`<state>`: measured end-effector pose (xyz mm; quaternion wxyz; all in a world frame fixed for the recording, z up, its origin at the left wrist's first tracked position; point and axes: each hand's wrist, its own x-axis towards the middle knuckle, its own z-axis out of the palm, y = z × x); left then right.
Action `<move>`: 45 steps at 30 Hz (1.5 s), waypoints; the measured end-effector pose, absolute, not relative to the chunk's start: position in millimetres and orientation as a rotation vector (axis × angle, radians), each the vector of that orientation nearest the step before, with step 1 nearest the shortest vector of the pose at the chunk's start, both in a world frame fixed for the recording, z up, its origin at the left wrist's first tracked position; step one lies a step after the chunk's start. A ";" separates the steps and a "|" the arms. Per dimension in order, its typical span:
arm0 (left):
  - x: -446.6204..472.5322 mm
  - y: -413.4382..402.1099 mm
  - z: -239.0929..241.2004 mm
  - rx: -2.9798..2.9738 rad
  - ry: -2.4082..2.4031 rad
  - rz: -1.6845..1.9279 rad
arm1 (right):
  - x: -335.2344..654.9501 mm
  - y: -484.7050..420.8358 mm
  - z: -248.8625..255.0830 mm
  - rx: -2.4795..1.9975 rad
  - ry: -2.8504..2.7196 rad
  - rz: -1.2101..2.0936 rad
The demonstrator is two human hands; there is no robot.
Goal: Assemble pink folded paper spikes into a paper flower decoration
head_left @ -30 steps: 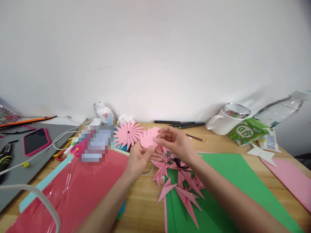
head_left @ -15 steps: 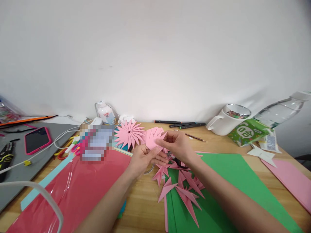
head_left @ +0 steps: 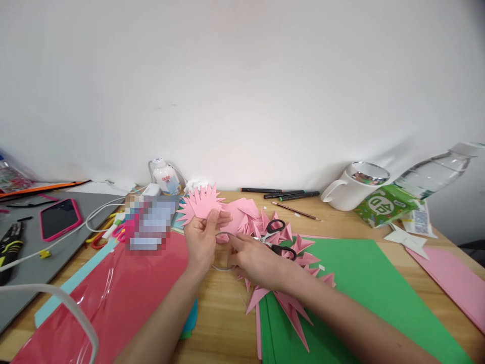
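Observation:
My left hand (head_left: pixel 202 237) is closed on a pink cut-paper piece with spiky edges (head_left: pixel 204 203), held upright above the wooden table (head_left: pixel 223 313). My right hand (head_left: pixel 253 258) is lowered onto the table, fingers reaching toward a clear tape ring (head_left: pixel 220 251) just below my left hand; whether it grips the ring is unclear. Black-handled scissors (head_left: pixel 278 237) lie to the right of my right hand among several folded pink paper points (head_left: pixel 288 303). More pink folded pieces (head_left: pixel 242 212) lie behind.
Green paper sheets (head_left: pixel 364 288) lie at right, a red sheet in plastic (head_left: pixel 113 298) at left. A white mug (head_left: pixel 356 192), a water bottle (head_left: pixel 435 174), a green packet (head_left: pixel 382 205), markers (head_left: pixel 288 194), a glue bottle (head_left: pixel 164 177) and a pink phone (head_left: pixel 58 218) stand around.
My right hand let go of the pink piece and dropped to the table by the tape ring. My left hand carried the pink piece left and up. The scissors became visible.

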<state>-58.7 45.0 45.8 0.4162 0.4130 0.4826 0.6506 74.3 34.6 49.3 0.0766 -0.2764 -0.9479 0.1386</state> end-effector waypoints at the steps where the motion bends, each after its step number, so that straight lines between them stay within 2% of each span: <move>1: -59.0 44.6 46.5 1.039 1.231 1.640 | 73.1 34.2 47.6 -0.822 -2.869 0.384; 4: -61.3 42.5 49.8 1.081 1.313 1.658 | 75.9 38.4 50.6 -0.836 -2.821 0.503; 10: -65.8 41.9 54.4 1.160 1.423 1.793 | 103.4 52.9 83.3 -0.884 -2.282 1.089; 16: -60.9 47.7 49.9 0.963 1.171 1.741 | 116.2 67.4 83.3 -0.831 -1.920 1.227; 22: -52.8 40.4 53.2 0.954 1.060 1.562 | 101.8 68.6 60.7 -0.947 -1.908 1.309; 25: -53.5 40.0 53.3 0.961 1.091 1.616 | 94.5 62.3 56.8 -1.107 -2.021 1.169; 31: -56.3 36.9 51.3 1.090 1.369 1.666 | 88.0 51.4 61.8 -1.154 -2.250 0.436; 34: -55.5 33.6 52.4 1.122 1.373 1.614 | 88.4 51.2 63.0 -1.150 -2.221 0.371; 36: -55.1 33.3 52.7 1.132 1.299 1.570 | 89.3 53.5 62.6 -1.180 -2.112 0.489; 42: -53.2 35.9 49.5 1.105 1.097 1.559 | 86.9 60.9 55.2 -1.114 -1.634 1.363; 45: -51.9 33.9 51.0 1.111 1.162 1.576 | 83.5 56.6 52.3 -1.114 -1.715 1.324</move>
